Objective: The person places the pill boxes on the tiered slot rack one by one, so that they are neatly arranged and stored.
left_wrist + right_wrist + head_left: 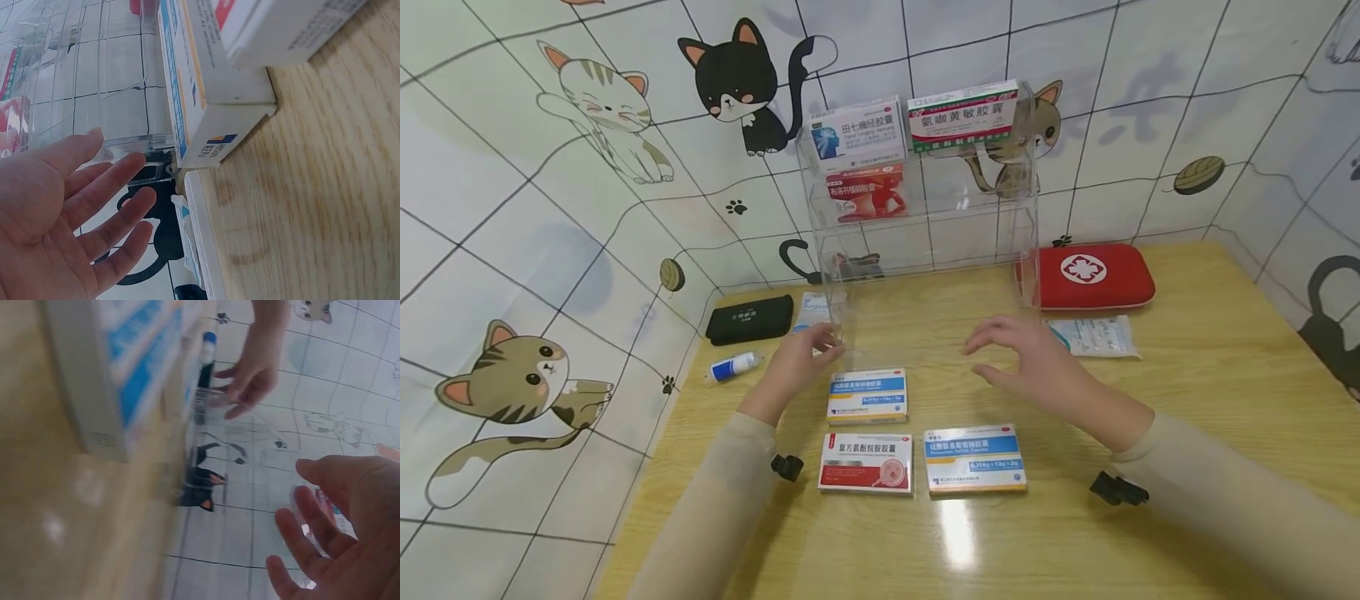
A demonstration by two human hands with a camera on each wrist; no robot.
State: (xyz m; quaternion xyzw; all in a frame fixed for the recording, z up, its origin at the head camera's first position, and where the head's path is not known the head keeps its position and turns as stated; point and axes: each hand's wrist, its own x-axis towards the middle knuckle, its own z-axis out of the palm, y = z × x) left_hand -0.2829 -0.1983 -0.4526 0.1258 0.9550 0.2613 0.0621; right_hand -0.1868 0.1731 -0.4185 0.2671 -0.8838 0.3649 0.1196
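My left hand point(808, 354) is beside the front left corner of a clear tiered display rack point(925, 271), its fingers loosely bent and gripping nothing. In the left wrist view its fingers point(115, 234) are spread near the rack's edge. My right hand point(1030, 358) hovers at the rack's front right, thumb apart from the bent fingers, nothing between them. Just in front of the rack lies a blue-and-white medicine box point(867, 396). Nearer me are a red-and-white medicine box point(867, 463) and a second blue-and-white medicine box point(974, 460).
The rack's top tier bears a white capsule box point(857, 137) and a red-and-green-edged box point(962, 121); a red box point(868, 193) is below. At left are a black case point(749, 320), a blue-capped bottle point(736, 366) and a packet point(812, 310); at right, a red first-aid case point(1093, 287) and a plastic packet point(1097, 337).
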